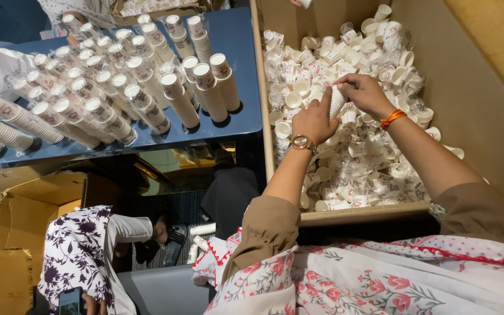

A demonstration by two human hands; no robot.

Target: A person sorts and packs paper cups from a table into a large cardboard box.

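White cup stack [336,100] held by both hands; loose cups [298,76] around.

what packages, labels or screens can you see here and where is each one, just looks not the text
Wrapped cup stacks: clear sleeves of white cups with red marks, rows on the blue table.
Big box: brown cardboard, right, full of loose white cups; both hands, left hand and right hand, hold a small cup stack over it.
Cardboard boxes: brown, lower left.
Phone screen: small, dark, bottom left, in another person's hand.
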